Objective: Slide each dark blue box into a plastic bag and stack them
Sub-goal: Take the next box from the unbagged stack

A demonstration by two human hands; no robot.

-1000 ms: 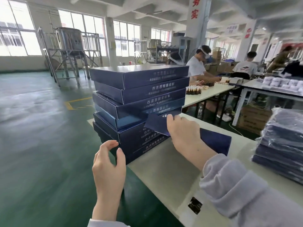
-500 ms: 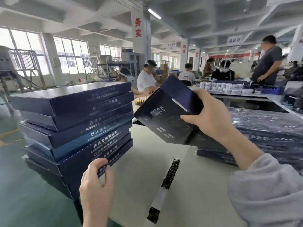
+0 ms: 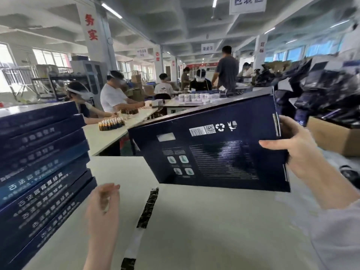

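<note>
Above the far edge of the worktop (image 3: 214,230), the right grip (image 3: 298,151) pinches the right end of the dark blue box (image 3: 210,152). The box runs left, toward the loose, empty left grip (image 3: 103,207).

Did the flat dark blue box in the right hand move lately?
Yes: the flat dark blue box left the stack of dark blue boxes, going up and rightward.

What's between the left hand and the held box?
Head view: only table, with a black-and-white strip lying on it right of the left hand, below the box.
</note>
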